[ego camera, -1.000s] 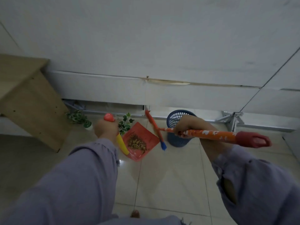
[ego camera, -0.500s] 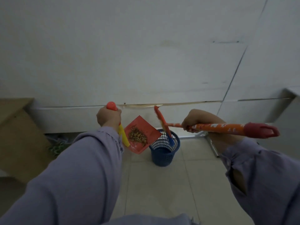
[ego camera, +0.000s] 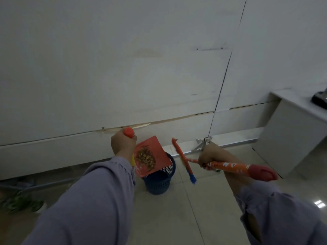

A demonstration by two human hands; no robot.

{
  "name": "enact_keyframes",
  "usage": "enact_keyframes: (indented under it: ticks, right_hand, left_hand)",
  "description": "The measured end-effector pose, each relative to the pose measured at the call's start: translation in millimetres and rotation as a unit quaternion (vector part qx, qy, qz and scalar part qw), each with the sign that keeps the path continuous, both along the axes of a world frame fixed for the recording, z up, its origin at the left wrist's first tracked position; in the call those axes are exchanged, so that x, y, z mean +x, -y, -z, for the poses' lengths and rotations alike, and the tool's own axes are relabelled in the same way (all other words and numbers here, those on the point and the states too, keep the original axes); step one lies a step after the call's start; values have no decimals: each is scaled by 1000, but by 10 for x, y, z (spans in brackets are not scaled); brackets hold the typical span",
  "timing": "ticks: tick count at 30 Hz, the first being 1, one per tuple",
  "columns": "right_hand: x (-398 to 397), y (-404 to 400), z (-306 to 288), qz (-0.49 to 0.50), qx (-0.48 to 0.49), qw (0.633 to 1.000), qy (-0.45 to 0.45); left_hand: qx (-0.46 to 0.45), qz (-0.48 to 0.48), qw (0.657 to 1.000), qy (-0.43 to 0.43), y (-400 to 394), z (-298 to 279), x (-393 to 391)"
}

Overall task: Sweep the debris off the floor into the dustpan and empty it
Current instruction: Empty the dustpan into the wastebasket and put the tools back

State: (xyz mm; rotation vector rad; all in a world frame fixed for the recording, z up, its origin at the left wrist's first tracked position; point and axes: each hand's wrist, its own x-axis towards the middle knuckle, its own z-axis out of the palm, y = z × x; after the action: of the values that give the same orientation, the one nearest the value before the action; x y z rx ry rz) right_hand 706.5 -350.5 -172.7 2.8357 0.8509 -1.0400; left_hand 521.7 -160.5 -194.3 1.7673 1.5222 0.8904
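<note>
My left hand grips the yellow handle with a red knob of a red dustpan. Brown debris lies in a pile in the pan. The pan hangs right over the mouth of a blue mesh waste basket standing on the tiled floor by the wall. My right hand holds the orange patterned handle of a broom. Its orange head with blue bristles hangs just right of the basket, off the floor.
A white wall runs close behind the basket. A white cabinet stands at the right with a dark object on top. A metal bracket sits at the wall's foot. Green leaves lie on the floor at the left.
The dustpan has moved from beside the basket to directly over its opening. The broom head has shifted from above the basket to its right side. The view has turned to the right.
</note>
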Motion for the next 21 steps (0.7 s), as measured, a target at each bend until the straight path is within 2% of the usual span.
enact_keyframes:
  ticks: [7, 11, 15, 19, 21]
  right_hand:
    - [310, -135, 551, 65, -9, 998, -17]
    - [413, -124, 761, 48, -32, 998, -30]
    - [632, -135, 897, 36, -54, 996, -55]
    - [829, -140, 1066, 26, -94, 992, -85]
    - [921, -156, 1129, -5, -103, 993, -60]
  left_hand:
    - [49, 124, 989, -67, -214, 464, 419]
    - [86, 214, 965, -124, -179, 740, 617]
    - [141, 255, 943, -163, -135, 957, 811]
    - [151, 305, 922, -184, -97, 1103, 926]
    - [149, 317, 917, -190, -57, 1137, 962]
